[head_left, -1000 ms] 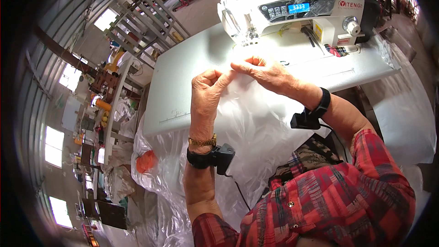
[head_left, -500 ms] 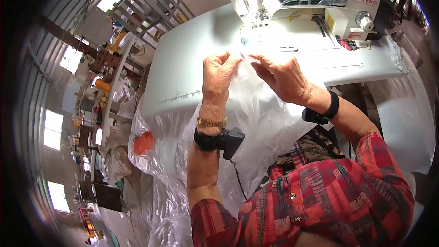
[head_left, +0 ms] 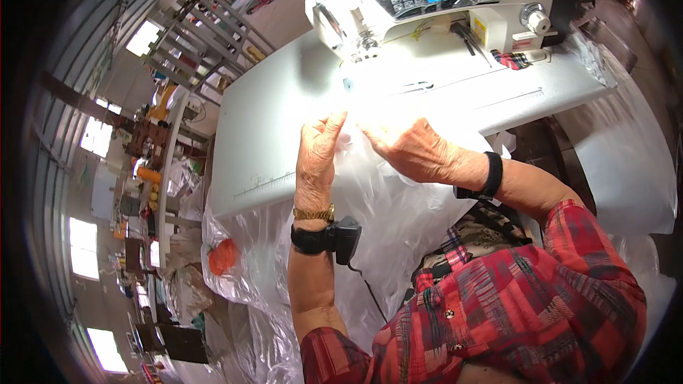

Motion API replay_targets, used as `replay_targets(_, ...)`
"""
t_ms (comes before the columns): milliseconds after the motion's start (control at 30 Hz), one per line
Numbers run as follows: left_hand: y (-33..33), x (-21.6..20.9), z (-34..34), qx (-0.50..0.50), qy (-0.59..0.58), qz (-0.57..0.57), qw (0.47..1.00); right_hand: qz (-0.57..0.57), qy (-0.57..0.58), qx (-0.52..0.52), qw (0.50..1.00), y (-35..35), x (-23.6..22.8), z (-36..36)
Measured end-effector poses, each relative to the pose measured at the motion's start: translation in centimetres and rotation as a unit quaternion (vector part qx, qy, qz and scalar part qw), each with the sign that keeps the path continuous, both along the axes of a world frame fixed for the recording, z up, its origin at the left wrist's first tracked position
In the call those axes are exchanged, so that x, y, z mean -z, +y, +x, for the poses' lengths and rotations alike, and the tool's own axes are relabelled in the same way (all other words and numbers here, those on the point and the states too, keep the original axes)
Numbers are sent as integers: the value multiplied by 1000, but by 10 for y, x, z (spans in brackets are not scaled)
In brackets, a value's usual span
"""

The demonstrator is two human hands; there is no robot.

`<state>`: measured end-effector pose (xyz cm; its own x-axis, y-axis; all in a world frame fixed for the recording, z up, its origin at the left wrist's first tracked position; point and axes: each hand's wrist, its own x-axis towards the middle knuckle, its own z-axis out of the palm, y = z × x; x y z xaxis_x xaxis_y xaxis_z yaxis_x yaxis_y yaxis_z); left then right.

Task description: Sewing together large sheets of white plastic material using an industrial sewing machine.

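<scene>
A heap of clear plastic sheeting [head_left: 377,206] hangs over the table's front edge and reaches up to my fingers. My left hand [head_left: 316,153] is closed, thumb and fingertips pinched on the edge of the sheeting. Just to its right, my right hand [head_left: 413,148] has its fingers bent together at the same edge; bright glare washes out their tips. Both hands are in front of the needle area of a white sewing machine [head_left: 363,46], apart from it.
The white table [head_left: 260,117] has a ruler scale [head_left: 263,185] along its front. Small metal scissors or a clip [head_left: 416,87] and a plaid cloth scrap [head_left: 511,60] lie by the machine. An orange patch [head_left: 223,256] shows in the plastic at left. Cluttered shelves [head_left: 167,178] stand further left.
My hands have drawn back from the needle toward me, still together at the sheeting. The view has shifted, so the machine sits further left in it.
</scene>
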<state>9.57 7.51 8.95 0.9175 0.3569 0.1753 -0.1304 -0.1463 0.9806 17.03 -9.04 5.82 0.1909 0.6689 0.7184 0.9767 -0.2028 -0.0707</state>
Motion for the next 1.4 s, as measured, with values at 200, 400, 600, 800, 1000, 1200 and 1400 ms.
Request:
replay_targets(200,21,8,32,17,38,164,986,-15,-23,36,999,-3,11,5)
replay_targets(400,54,28,71,41,53,285,956,-155,169,30,973,-8,16,52)
replay_targets(600,54,60,117,41,73,308,948,-142,29,-9,989,-2,40,126)
replay_targets(800,45,75,136,-7,73,338,938,-170,-10,178,969,-1,41,127)
replay_targets(1000,45,78,139,-7,138,355,925,-157,93,-38,983,28,41,127)
replay_targets(1200,36,76,136,-71,38,354,932,-96,95,-88,987,22,54,127)
replay_targets(1400,8,60,85,-67,-99,527,842,-110,77,-43,990,24,54,116)
